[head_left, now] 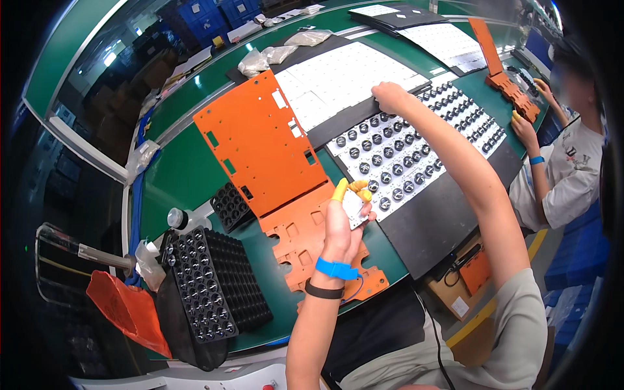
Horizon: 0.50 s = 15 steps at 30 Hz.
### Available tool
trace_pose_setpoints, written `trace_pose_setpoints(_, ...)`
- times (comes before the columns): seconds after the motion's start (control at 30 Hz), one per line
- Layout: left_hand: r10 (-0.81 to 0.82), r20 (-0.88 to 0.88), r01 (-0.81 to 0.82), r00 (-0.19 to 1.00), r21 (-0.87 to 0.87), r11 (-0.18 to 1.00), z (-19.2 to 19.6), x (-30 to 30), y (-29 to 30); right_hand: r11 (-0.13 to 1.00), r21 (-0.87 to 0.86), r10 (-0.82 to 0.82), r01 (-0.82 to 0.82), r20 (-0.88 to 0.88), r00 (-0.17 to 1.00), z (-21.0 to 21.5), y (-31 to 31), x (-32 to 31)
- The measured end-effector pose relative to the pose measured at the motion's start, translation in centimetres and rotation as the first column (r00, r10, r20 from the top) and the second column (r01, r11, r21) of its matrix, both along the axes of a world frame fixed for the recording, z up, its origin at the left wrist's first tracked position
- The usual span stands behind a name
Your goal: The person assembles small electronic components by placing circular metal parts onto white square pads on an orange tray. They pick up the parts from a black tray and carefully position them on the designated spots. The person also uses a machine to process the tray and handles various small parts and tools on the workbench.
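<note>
Orange is what I see first: a flat perforated plate (263,146) tilted across the green bench (182,175), its lower lobed end running under my left hand (342,224). That hand, with yellow finger cots on thumb and forefinger and a blue band on the wrist, pinches a small white square part (355,207) just at the near-left corner of the white board (406,153). The board sits centre frame on a dark mat (442,214), studded with rows of small round black-and-silver lenses; its near edge lies close to the mat's rim, which overhangs the bench edge at lower right.

My right hand (389,96) reaches to the board's far edge, fingers curled down onto it; I cannot tell whether it grips anything.

Lower left holds two black cellular trays (214,286), matte and ribbed, filled with glossy lens caps, and a smaller tray (231,206) beside the plate. Bare green surface shows only between the trays and the plate, a narrow lane.

Upper centre, plain white panels (338,81) and clear plastic bags (260,60). At right, another person's hands (526,127) work on a second orange plate (504,71).
</note>
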<state>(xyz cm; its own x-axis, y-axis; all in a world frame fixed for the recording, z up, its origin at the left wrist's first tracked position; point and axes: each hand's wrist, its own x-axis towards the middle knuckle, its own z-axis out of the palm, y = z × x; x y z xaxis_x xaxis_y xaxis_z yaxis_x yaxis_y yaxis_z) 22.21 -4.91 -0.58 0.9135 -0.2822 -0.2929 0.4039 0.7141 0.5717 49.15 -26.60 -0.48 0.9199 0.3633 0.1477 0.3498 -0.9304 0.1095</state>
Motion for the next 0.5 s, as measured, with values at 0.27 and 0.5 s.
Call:
trace_pose_setpoints(0.27, -0.008, 0.018, 0.007, 1.0, 0.023, 1.0, -0.1, 0.0, 0.0, 0.998, -0.02, 0.067, -0.066, 0.039, 0.997, 0.3, -0.4, 0.4)
trace_pose_setpoints(0.5, -0.006, 0.021, 0.005, 1.0, 0.012, 1.0, -0.2, 0.0, 0.2, 0.998, -0.007, 0.065, -0.064, 0.18, 0.982, 0.0, -0.9, 0.4)
